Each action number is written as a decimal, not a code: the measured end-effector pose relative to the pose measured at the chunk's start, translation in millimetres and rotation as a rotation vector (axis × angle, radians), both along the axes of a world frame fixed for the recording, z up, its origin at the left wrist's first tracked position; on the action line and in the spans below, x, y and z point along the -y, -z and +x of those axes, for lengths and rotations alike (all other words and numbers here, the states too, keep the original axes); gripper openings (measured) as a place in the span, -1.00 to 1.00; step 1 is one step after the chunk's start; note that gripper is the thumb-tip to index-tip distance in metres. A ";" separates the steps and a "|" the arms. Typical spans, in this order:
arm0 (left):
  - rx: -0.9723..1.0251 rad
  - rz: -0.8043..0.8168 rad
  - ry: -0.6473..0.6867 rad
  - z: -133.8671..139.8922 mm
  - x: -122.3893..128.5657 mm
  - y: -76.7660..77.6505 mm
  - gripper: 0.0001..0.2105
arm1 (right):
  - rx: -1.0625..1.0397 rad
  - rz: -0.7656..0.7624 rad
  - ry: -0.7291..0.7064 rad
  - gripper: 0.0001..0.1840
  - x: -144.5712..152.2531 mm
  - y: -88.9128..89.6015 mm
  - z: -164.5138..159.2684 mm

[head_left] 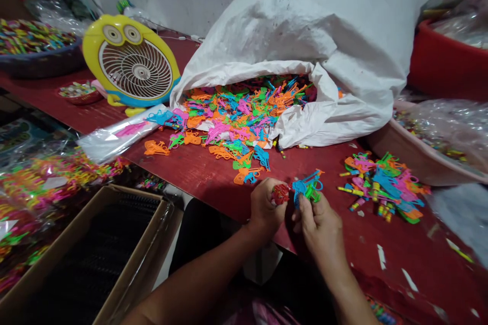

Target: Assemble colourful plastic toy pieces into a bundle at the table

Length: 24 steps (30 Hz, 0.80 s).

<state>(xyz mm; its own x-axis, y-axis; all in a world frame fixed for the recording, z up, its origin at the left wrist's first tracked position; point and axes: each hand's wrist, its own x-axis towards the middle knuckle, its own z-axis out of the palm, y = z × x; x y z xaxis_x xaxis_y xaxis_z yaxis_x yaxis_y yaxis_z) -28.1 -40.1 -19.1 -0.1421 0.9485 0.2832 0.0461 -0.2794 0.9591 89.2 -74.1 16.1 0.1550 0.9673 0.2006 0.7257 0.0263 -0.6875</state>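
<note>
My left hand [265,210] is closed round a bundle of thin red pieces [280,194], whose ends show above the fist; their kind is unclear. Close beside it, my right hand [322,220] pinches a blue plastic toy gun [301,187] and a green one [312,193] between thumb and fingers. Both hands are over the front edge of the red table [213,195]. Beyond them, a heap of toy guns in several colours [229,121] spills from a large white sack [343,25]. To the right lies a smaller pile of toy guns [396,185] with striped tubes among them.
A yellow fan [135,63] stands at the back left beside a clear plastic bag [114,139]. Below left is a cardboard box [152,243] holding black pieces. Tubs line the right: a pink one [427,154] and a red one [446,65]. White scraps [409,280] lie at front right.
</note>
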 end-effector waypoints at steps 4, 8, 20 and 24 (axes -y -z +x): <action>-0.077 -0.036 0.018 -1.2 0.8 -4.1 -0.94 | -0.025 -0.015 0.009 -0.68 0.5 2.6 0.5; -0.101 -0.064 0.027 -0.9 1.5 -4.8 -0.93 | -0.199 -0.060 -0.040 -0.65 -1.1 2.2 -0.1; 0.013 -0.226 -0.028 4.7 -5.2 4.2 -0.87 | -0.525 -0.202 0.131 -0.54 -16.7 3.5 25.9; 0.260 -0.348 -0.036 2.3 -5.7 -1.0 -0.82 | -0.362 -0.042 0.350 -0.59 -46.0 -23.8 105.5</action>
